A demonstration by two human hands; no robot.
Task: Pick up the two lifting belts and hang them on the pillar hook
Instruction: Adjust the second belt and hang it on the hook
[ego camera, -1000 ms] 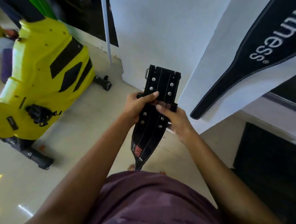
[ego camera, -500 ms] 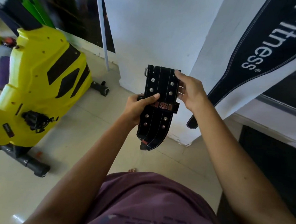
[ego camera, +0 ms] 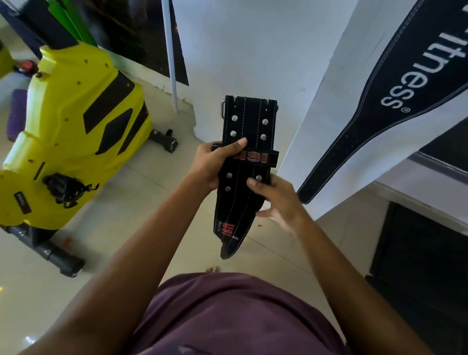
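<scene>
A folded black leather lifting belt (ego camera: 247,127) with white stitching, metal rivets and a red-lettered loop stands upright in front of me. My left hand (ego camera: 214,164) grips it at the loop, thumb across the front. On its lower right edge rests my right hand (ego camera: 277,201), fingers wrapped behind. A second black lifting belt (ego camera: 424,89) with white "Fitness" lettering hangs down the white pillar (ego camera: 336,81) at the right. Its top and the hook are out of view.
A yellow exercise machine (ego camera: 67,144) on black feet stands at the left on the tiled floor (ego camera: 126,212). A dark poster and a white wall are behind. A black mat (ego camera: 429,276) lies at the right. My maroon shirt fills the bottom.
My right hand has come down from the belt's upper right edge to its lower right edge. The belt's tail hangs lower than half a second ago.
</scene>
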